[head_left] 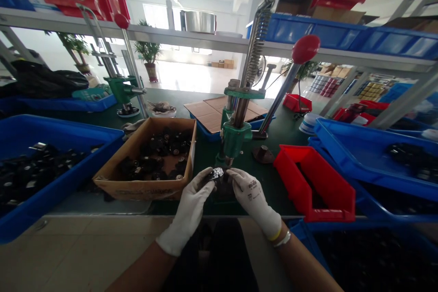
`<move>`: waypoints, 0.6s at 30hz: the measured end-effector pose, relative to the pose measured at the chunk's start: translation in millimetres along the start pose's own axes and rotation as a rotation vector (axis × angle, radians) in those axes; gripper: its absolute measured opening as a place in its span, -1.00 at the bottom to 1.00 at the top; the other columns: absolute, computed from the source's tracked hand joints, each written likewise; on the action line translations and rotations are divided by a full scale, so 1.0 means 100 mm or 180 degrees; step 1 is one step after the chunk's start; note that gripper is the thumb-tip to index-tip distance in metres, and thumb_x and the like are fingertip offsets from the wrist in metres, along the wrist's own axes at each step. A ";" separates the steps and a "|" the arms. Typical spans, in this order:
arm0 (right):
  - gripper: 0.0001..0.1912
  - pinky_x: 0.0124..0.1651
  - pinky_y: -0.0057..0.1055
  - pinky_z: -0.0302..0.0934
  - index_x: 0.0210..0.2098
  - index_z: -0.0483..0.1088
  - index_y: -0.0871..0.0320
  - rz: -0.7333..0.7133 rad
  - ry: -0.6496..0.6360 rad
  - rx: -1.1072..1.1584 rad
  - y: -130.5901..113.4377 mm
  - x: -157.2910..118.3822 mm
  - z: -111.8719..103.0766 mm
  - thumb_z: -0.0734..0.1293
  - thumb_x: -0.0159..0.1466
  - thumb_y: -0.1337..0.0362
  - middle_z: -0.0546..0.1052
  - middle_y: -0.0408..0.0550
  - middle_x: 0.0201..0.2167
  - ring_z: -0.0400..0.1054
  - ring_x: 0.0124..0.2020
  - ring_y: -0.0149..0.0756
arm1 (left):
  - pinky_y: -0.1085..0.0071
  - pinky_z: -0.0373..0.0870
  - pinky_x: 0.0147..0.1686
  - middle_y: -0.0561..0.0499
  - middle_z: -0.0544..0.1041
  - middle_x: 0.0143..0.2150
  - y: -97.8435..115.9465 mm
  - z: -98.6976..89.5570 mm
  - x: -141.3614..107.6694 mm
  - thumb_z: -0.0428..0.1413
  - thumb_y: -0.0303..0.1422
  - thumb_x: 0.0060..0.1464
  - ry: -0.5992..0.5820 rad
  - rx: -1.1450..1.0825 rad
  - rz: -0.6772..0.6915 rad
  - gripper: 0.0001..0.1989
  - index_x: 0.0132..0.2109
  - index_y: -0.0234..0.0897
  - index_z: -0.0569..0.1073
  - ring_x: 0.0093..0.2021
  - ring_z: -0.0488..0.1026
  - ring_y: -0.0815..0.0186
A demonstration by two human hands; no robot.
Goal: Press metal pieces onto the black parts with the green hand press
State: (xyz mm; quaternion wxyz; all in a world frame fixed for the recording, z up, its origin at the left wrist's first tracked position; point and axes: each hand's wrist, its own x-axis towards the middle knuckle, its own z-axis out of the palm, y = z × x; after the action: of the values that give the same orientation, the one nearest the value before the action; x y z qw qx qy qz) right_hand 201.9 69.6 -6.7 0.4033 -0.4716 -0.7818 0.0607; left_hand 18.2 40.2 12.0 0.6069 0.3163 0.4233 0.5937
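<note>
My left hand (191, 207), in a white glove, pinches a small black part with a silver metal plate (216, 174) on top. Close beside it, my right hand (251, 196), gloved too, has its fingers drawn together at the foot of the press; whatever they hold is too small to make out. Both hands are just below the ram of a green hand press (236, 139). A long lever with a red knob (306, 49) rises from the press on the right. The press base is mostly hidden behind the hands.
Left of the press stands a cardboard box (143, 189) of black parts, beside a blue tray (68, 205) of similar parts. A red bin (328, 215) and blue trays (362, 155) stand to the right. Farther back are a second press (121, 91) and an overhead shelf (157, 34).
</note>
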 end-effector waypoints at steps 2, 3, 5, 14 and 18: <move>-0.63 0.14 -0.20 0.47 0.05 0.55 0.13 -0.0013 0.0045 0.0050 -0.01 0.00 -0.01 0.21 0.37 0.44 0.61 0.07 0.05 0.55 0.04 -0.17 | 0.40 0.45 0.04 -0.12 0.62 0.10 0.00 0.06 0.10 0.46 -0.23 -0.18 -0.0033 -0.0124 0.0031 -0.34 0.12 -0.26 0.57 0.01 0.55 0.25; -0.63 0.13 -0.21 0.48 0.05 0.54 0.14 -0.0004 0.0086 0.0072 -0.02 0.00 -0.03 0.20 0.37 0.44 0.61 0.07 0.04 0.56 0.03 -0.17 | 0.38 0.45 0.05 -0.12 0.64 0.08 0.00 0.09 0.15 0.47 -0.24 -0.20 -0.0034 -0.0166 0.0023 -0.33 0.11 -0.28 0.57 0.01 0.56 0.24; -0.63 0.09 -0.22 0.50 0.06 0.54 0.14 0.0030 0.0180 0.0086 -0.03 -0.01 -0.07 0.20 0.37 0.43 0.62 0.07 0.01 0.57 0.00 -0.17 | 0.34 0.47 0.07 -0.12 0.66 0.03 -0.01 0.13 0.24 0.48 -0.26 -0.23 -0.0041 -0.0221 -0.0025 -0.32 0.10 -0.29 0.57 -0.02 0.58 0.23; -0.69 0.08 -0.23 0.50 0.01 0.54 0.11 0.0198 0.0470 0.0116 -0.02 -0.08 -0.39 0.23 0.39 0.37 0.64 0.03 -0.03 0.58 -0.02 -0.19 | 0.17 0.42 0.22 -0.13 0.65 0.07 -0.05 0.16 0.46 0.42 -0.27 -0.16 -0.0274 0.0239 0.0194 -0.40 0.08 -0.29 0.59 0.04 0.57 0.17; -0.71 0.00 -0.28 0.53 0.01 0.54 0.12 0.0107 0.0581 0.0004 -0.09 0.01 -0.62 0.24 0.41 0.36 0.64 0.02 -0.04 0.58 -0.05 -0.20 | 0.10 0.43 0.23 -0.13 0.66 0.07 -0.06 0.11 0.51 0.38 -0.31 -0.12 -0.0350 0.0572 0.0336 -0.44 0.09 -0.32 0.58 0.06 0.58 0.13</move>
State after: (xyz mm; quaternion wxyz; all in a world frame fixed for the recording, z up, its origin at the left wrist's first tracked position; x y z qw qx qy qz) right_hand 238.4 47.5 39.2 0.4721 -0.4880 -0.7337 0.0247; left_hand 27.7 91.6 4.8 0.5663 0.4233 0.4237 0.5662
